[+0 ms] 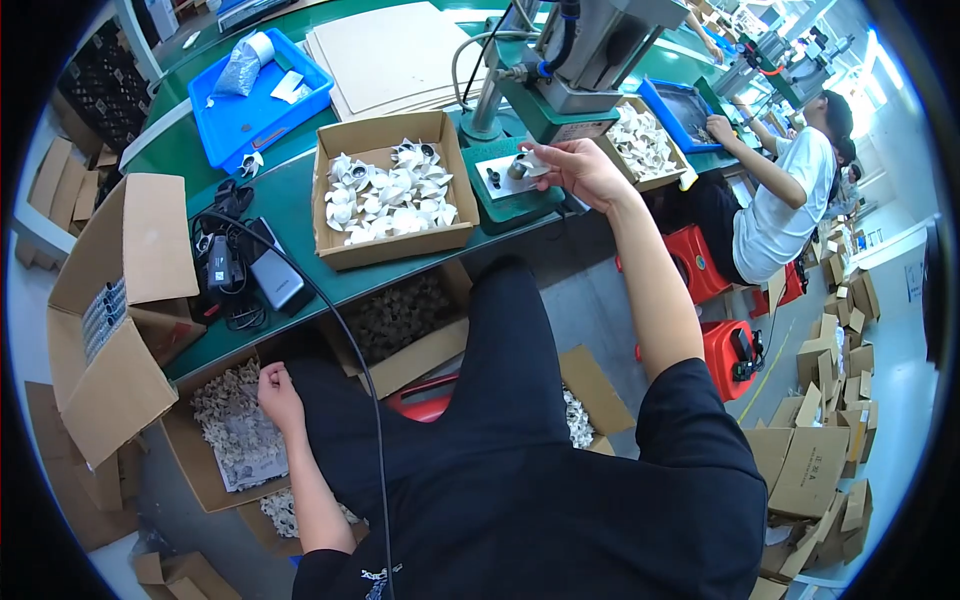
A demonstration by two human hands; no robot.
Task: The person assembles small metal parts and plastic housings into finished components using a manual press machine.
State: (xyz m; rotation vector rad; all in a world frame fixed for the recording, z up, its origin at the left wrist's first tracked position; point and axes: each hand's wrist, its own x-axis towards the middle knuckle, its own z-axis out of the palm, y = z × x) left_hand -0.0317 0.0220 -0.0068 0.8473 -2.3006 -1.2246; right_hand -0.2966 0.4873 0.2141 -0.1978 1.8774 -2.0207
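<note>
My right hand (588,172) pinches a small white bladed part (535,160) like a fan wheel. It is held over the small metal fixture (512,172) on the green press base (515,208), beneath the press head (570,105). Whether the part touches the fixture I cannot tell. Low on the left, my left hand (280,398) is closed beside my thigh, over the edge of a carton of pale bladed parts (235,420); what its fingers hold, if anything, is hidden. A cardboard tray (395,245) of white bladed parts stands left of the press.
A blue bin (215,135) with a plastic bag and stacked boards (390,55) lie farther back. Beside an open carton (110,300) sits a power bank (278,278), its black cable crossing my lap. A co-worker (790,190) sits at the right, by red stools (725,350).
</note>
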